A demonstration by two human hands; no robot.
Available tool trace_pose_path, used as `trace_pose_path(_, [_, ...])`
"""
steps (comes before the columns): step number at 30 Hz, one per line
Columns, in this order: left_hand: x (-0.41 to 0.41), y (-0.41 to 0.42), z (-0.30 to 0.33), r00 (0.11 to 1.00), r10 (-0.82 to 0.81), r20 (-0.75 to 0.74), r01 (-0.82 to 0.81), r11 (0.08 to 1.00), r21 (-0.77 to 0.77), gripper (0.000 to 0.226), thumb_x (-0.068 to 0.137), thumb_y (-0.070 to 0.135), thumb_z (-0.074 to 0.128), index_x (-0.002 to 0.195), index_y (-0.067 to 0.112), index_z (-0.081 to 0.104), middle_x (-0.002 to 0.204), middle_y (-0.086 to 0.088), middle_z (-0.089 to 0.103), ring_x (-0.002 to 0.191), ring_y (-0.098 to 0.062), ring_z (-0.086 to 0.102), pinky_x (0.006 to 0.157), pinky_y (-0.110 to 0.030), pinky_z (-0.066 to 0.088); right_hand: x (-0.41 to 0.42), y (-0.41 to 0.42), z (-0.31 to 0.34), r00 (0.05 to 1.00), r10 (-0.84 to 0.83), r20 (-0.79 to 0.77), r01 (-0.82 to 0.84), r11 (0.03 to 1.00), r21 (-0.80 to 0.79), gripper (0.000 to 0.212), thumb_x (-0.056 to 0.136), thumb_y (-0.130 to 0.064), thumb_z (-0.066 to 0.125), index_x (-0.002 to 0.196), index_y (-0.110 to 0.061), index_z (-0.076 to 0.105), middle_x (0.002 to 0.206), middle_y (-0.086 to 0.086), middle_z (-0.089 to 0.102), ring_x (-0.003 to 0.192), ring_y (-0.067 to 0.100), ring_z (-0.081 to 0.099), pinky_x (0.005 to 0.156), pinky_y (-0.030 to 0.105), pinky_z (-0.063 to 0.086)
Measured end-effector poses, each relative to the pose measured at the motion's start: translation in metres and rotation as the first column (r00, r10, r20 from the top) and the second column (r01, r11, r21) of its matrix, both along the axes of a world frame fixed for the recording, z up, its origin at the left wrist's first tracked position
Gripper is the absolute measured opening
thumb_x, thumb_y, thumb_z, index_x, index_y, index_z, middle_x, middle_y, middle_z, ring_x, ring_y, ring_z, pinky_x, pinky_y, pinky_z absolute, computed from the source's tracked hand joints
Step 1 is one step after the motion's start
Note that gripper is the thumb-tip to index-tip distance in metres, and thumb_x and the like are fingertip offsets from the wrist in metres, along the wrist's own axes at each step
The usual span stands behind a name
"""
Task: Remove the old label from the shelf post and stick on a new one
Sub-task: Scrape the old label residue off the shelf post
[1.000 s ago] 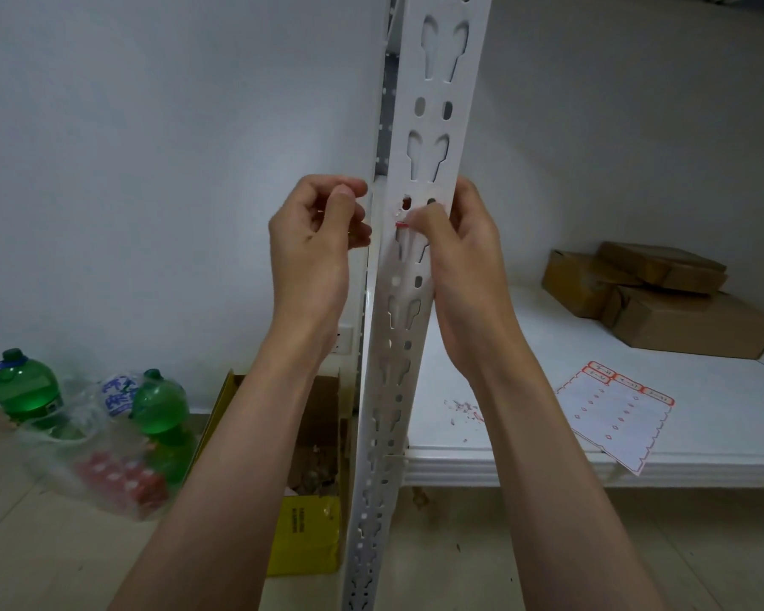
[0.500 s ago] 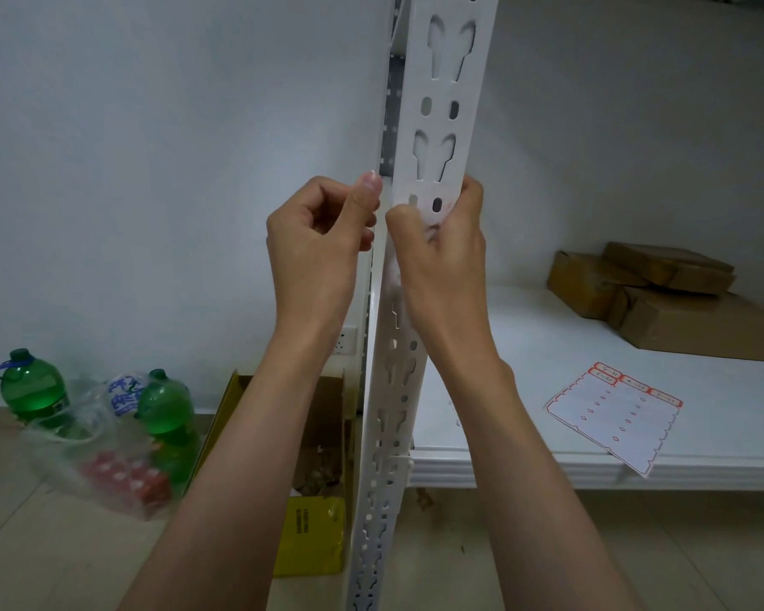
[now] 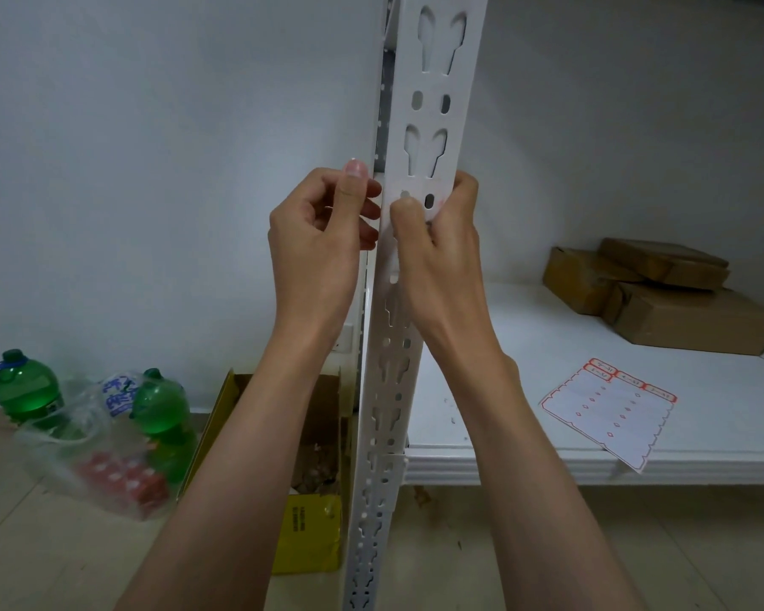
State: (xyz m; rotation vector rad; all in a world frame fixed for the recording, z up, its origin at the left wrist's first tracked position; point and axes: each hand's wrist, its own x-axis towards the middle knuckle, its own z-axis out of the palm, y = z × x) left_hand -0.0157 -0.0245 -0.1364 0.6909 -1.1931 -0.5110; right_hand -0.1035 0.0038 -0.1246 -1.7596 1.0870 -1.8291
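Right hand point(image 3: 437, 253) wrapped around white shelf post point(image 3: 428, 103), thumb pressing its face, left hand point(image 3: 318, 240) loosely curled, grasping nothing visible, touching post's 9 o'clock edge, label sheet point(image 3: 609, 412) overhanging shelf point(image 3: 525, 460) edge at 4 o'clock

Plain white wall point(image 3: 151, 169), pale tiled floor point(image 3: 40, 544), dim even light

The post point(image 3: 420, 302) between the fingers is white, with a repeating pattern of keyhole slots and small oval holes, and the wall point(image 3: 151, 147) beyond the fingertips is pale grey-white. Below and to the right of the fingers, the white shelf point(image 3: 548, 324) carries brown boxes point(image 3: 662, 297) and a white sheet point(image 3: 607, 410) with red borders and small red marks. Below and to the left are green bottles point(image 3: 27, 388), a clear bag point(image 3: 98, 456) with blue print and red contents, and a yellow box point(image 3: 309, 535).
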Motion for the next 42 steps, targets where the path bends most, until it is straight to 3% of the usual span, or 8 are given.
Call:
trace_pose_path(7, [0.0005,-0.0007,0.0000,1.000,-0.005,-0.009,0.005,1.000,0.024,0.031,0.105,0.031,0.046,0.096,0.014,0.069,0.088,0.002,0.072,0.082,-0.017,0.071,0.073,-0.027,0.061,0.0036,-0.0045,0.0003,0.998,-0.059,-0.032,0.059,0.998,-0.007,0.029,0.097,-0.019,0.057,0.113,-0.020,0.033,0.086,-0.006,0.052,0.068,-0.013,0.055,0.054,0.006,0.044])
trace_pose_path(11, [0.0003,0.0009,0.0004,1.000,-0.001,-0.006,0.001,1.000,0.025,0.029,0.105,0.031,0.045,0.093,0.019,0.069,0.087,0.003,0.072,0.081,-0.015,0.071,0.072,-0.025,0.060,0.0033,-0.0061,-0.0014,0.995,-0.089,-0.047,0.089,0.996,-0.012,0.030,0.095,-0.020,0.058,0.114,-0.019,0.034,0.083,-0.007,0.052,0.063,-0.001,0.054,0.055,0.009,0.045])
trace_pose_path(16, [-0.0001,0.0029,0.0009,1.000,-0.012,-0.013,0.012,1.000,0.023,0.029,0.105,0.030,0.045,0.088,0.024,0.068,0.084,0.006,0.071,0.080,-0.013,0.071,0.070,-0.024,0.060,0.0021,-0.0071,-0.0016,0.993,-0.096,-0.073,0.095,0.995,-0.019,0.029,0.096,-0.019,0.056,0.113,-0.020,0.032,0.080,-0.007,0.049,0.061,-0.011,0.051,0.053,0.008,0.043])
trace_pose_path(22, [-0.0009,0.0019,0.0007,1.000,-0.010,-0.025,0.011,0.999,0.038,0.034,0.106,0.030,0.042,0.095,0.014,0.070,0.086,0.004,0.071,0.077,-0.008,0.069,0.067,-0.021,0.057,-0.0040,-0.0069,-0.0043,0.997,-0.037,-0.073,0.035,0.999,-0.022,0.021,0.102,-0.016,0.046,0.116,-0.022,0.032,0.087,-0.013,0.051,0.074,-0.008,0.057,0.062,0.012,0.050])
trace_pose_path(25, [-0.0021,0.0021,0.0003,1.000,-0.004,-0.029,0.006,0.999,0.048,0.035,0.106,0.031,0.041,0.095,0.015,0.070,0.085,0.006,0.071,0.077,-0.006,0.069,0.067,-0.019,0.056,-0.0055,-0.0065,-0.0056,0.999,0.014,-0.048,-0.014,1.000,0.003,0.019,0.105,-0.018,0.043,0.120,-0.023,0.032,0.094,-0.022,0.048,0.078,-0.016,0.056,0.067,0.008,0.051])
trace_pose_path(33, [-0.0013,0.0016,0.0001,0.999,-0.027,-0.046,0.029,0.999,0.046,0.034,0.106,0.030,0.041,0.094,0.016,0.070,0.085,0.005,0.071,0.081,-0.011,0.070,0.068,-0.020,0.057,0.0042,-0.0083,-0.0071,0.997,-0.072,0.004,0.072,0.995,-0.067,0.024,0.098,-0.017,0.054,0.116,-0.015,0.039,0.087,-0.006,0.054,0.071,-0.008,0.054,0.058,0.009,0.046])
trace_pose_path(39, [-0.0004,0.0014,0.0001,0.998,-0.045,-0.051,0.047,0.997,0.056,0.037,0.106,0.030,0.041,0.095,0.012,0.071,0.085,0.002,0.072,0.080,-0.014,0.071,0.068,-0.022,0.058,0.0027,-0.0094,-0.0048,0.995,-0.096,-0.032,0.094,0.994,-0.059,0.023,0.099,-0.016,0.052,0.112,-0.019,0.034,0.076,-0.008,0.049,0.063,-0.009,0.053,0.055,0.009,0.045])
trace_pose_path(42, [-0.0008,0.0007,-0.0004,0.998,-0.044,-0.048,0.048,0.997,0.069,0.039,0.107,0.032,0.041,0.099,0.009,0.071,0.089,0.000,0.073,0.079,-0.013,0.070,0.067,-0.021,0.057,-0.0003,-0.0093,-0.0063,0.997,-0.071,-0.031,0.070,0.997,-0.039,0.021,0.101,-0.015,0.049,0.114,-0.023,0.034,0.083,-0.016,0.050,0.073,-0.011,0.056,0.062,0.010,0.050])
